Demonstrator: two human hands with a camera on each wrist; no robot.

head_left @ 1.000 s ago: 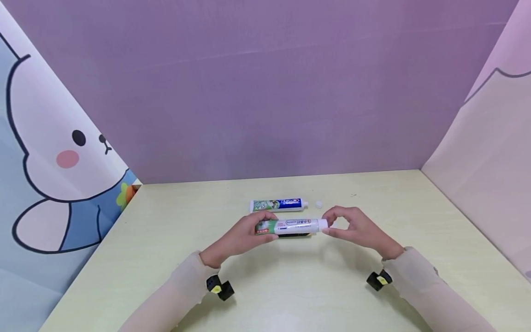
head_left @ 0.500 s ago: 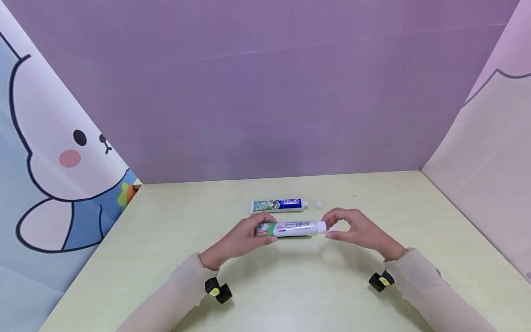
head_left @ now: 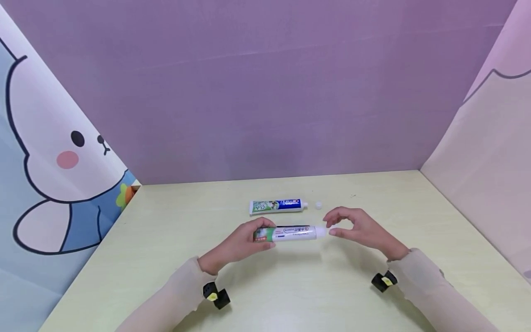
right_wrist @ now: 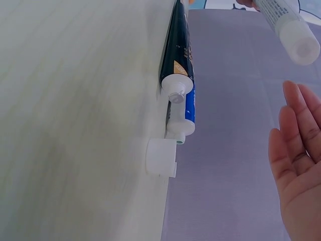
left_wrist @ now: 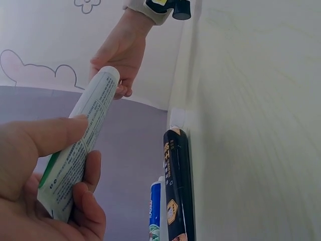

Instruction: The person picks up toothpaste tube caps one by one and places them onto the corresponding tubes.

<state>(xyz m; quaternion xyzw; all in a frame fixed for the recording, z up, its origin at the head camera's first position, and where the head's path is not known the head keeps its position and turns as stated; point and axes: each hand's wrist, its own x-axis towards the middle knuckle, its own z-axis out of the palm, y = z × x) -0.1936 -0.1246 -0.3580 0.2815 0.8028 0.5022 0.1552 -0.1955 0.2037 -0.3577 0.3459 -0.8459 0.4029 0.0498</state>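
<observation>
In the head view my left hand (head_left: pixel 244 242) grips a white-and-green toothpaste tube (head_left: pixel 294 234) by its green end, above the table. Thumb and fingers curl round the tube in the left wrist view. A white cap (right_wrist: pixel 300 44) sits on the tube's other end. Just right of that cap is my right hand (head_left: pixel 365 229), fingers loosely bent and apart from it, holding nothing that I can see. Below the held tube lies a black toothpaste tube (left_wrist: pixel 175 186), mostly hidden in the head view; its bare white nozzle (right_wrist: pixel 176 95) shows in the right wrist view.
Farther back a blue-and-green toothpaste tube (head_left: pixel 277 205) lies on the pale table (head_left: pixel 290 295), its nozzle bare. A loose white cap (head_left: pixel 318 205) lies to its right. Purple backing (head_left: pixel 265 101) stands behind, with printed panels at both sides.
My right fingers have come off the held tube's cap and moved slightly right. The held tube has dropped a little toward me, so the black tube's edge now shows behind it.
</observation>
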